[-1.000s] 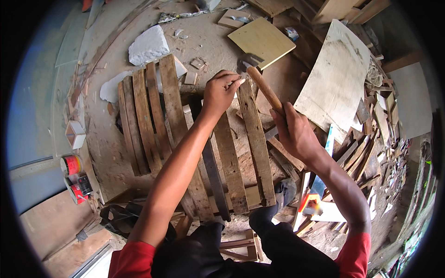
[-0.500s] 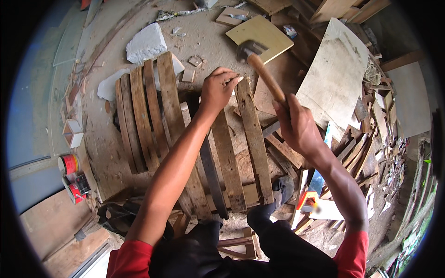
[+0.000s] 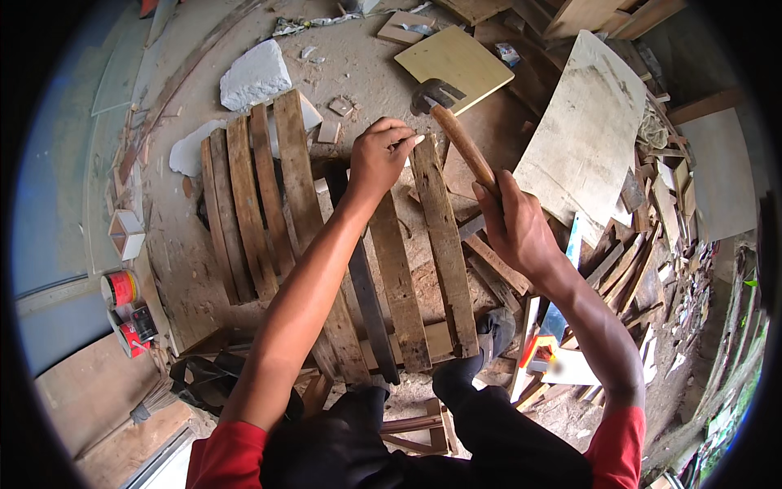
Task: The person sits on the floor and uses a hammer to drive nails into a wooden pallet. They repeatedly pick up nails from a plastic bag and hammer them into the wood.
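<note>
My right hand (image 3: 521, 228) is wrapped round the wooden handle of a hammer (image 3: 463, 143). The dark hammer head is raised beyond the far end of a weathered plank (image 3: 445, 244), the rightmost in a row of slats. At that same far end, my left hand (image 3: 383, 159) pinches thumb and forefinger together. Whatever sits between those fingertips is too small to make out. Beneath my left forearm run more slats, among them a brown plank (image 3: 399, 277) and a dark, narrow strip (image 3: 371, 314).
Several old slats (image 3: 251, 204) continue the row leftward. A white foam block (image 3: 255, 75) and a yellowish board (image 3: 454, 69) lie beyond. To the right are a pale sheet (image 3: 582, 130), a handsaw (image 3: 554, 322) with an orange handle, and scrap wood. Red cans (image 3: 120, 289) stand left.
The hammer has shifted slightly left and lower with my right hand. My left hand keeps its pinch at the plank's far end.
</note>
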